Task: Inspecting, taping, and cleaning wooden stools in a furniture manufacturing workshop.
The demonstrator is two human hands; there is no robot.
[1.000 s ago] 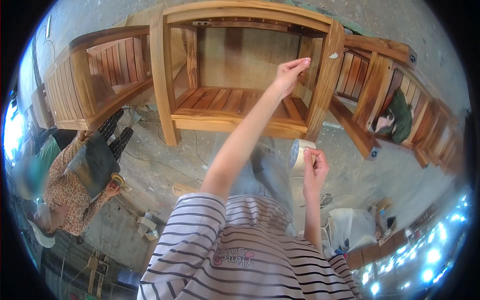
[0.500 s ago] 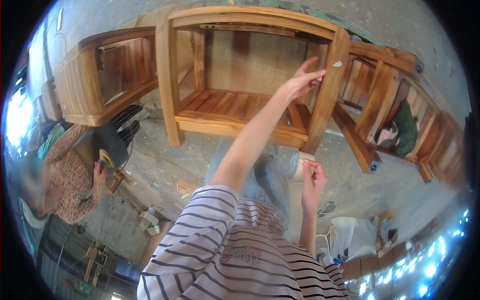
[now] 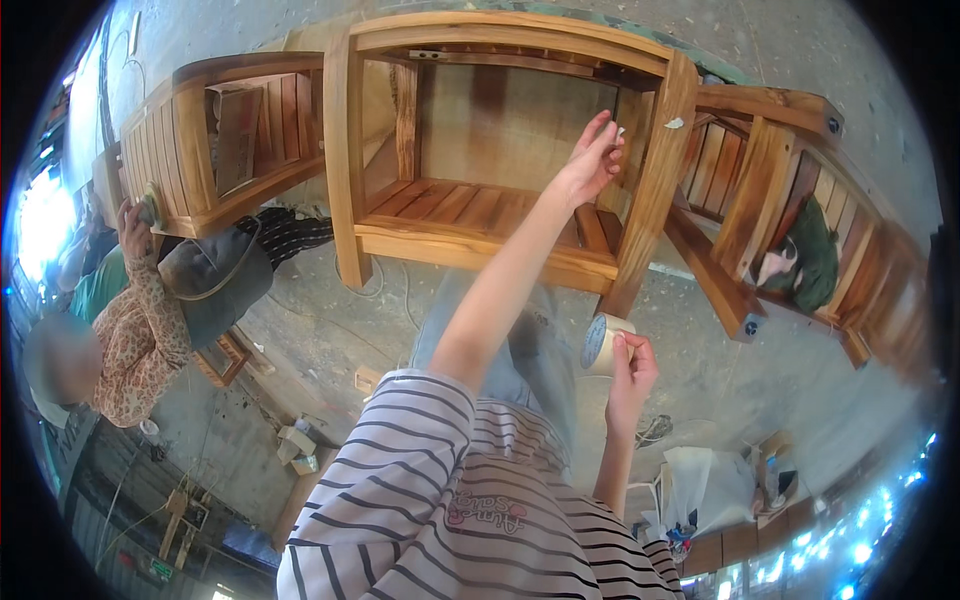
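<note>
Now L hand [image 3: 590,165] pinches small white bit by wooden table [image 3: 500,215] leg; R hand [image 3: 628,370] grips tape roll [image 3: 603,342].

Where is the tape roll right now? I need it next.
The tape roll is in the right hand, low and right of centre in the head view, just below the wooden table's front right leg.

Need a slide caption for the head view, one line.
Left hand presses tape onto wooden bench leg; right hand holds tape roll.
</note>
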